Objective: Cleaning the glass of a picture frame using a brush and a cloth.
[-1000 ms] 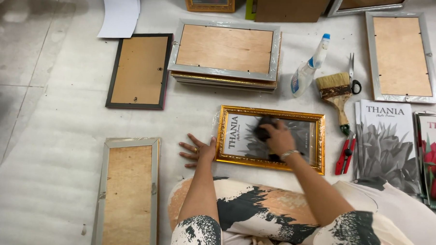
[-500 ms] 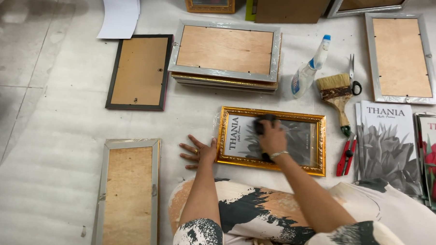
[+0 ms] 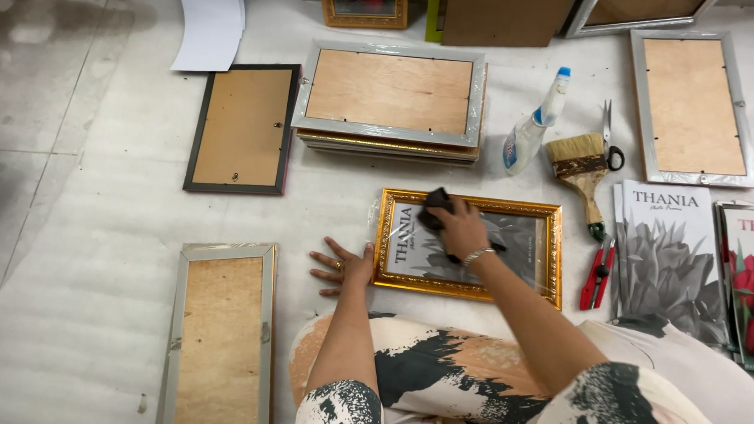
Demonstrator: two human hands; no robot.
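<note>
White padded floor (image 3: 98, 311) strewn with frames: my left hand (image 3: 346, 269) lies flat, fingers spread, against the gold frame's (image 3: 466, 286) left edge, while my right hand (image 3: 460, 232) presses a dark cloth (image 3: 435, 210) it grips onto the glass.

Single head-worn view, looking steeply down onto the floor (image 3: 91, 252) from above the person's lap, facing forward toward twelve o'clock, near enough that both forearms enter from six o'clock, gold frame (image 3: 468, 244) dead centre, no second view to overlap.
</note>
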